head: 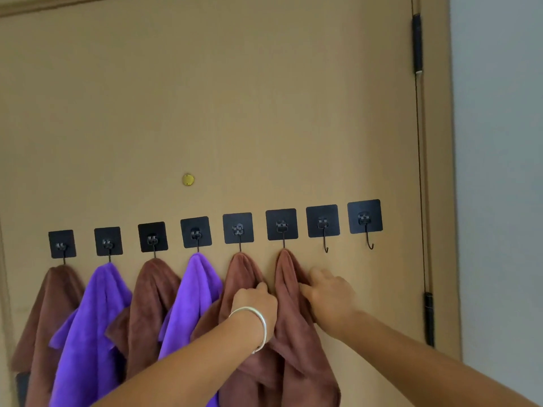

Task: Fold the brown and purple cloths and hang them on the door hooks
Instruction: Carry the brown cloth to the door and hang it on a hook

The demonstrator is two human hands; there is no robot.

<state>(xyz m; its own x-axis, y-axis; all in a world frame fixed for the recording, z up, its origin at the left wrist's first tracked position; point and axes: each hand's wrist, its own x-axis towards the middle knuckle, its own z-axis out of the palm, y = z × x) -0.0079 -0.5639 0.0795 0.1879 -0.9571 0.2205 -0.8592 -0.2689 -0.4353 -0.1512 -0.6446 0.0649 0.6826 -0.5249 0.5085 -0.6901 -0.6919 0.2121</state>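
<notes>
**Sixth cloth on its hook, both hands settling it**

You have both hands on the brown cloth (289, 306) that hangs from the sixth hook (282, 227) on the door (235, 113). Your left hand (255, 304), with a bracelet (258, 324) at the wrist, has its fingers curled into the fold on the cloth's left side, seemingly to steady it. Your right hand (329, 292) lies against the cloth's right edge with fingers fairly straight, likely pressing it flat against the door so it drapes evenly.

To the left hang five more cloths: brown (47, 312), purple (94, 318), brown (147, 304), purple (194, 295), brown (241, 277). The two rightmost hooks (324, 230) (367, 227) are bare, so by my reading the job is not yet finished.

The cloths' lower ends run off the bottom edge, so you cannot judge how neatly they are folded. Your left fingertips are buried in fabric, and no spare cloths are in view.
</notes>
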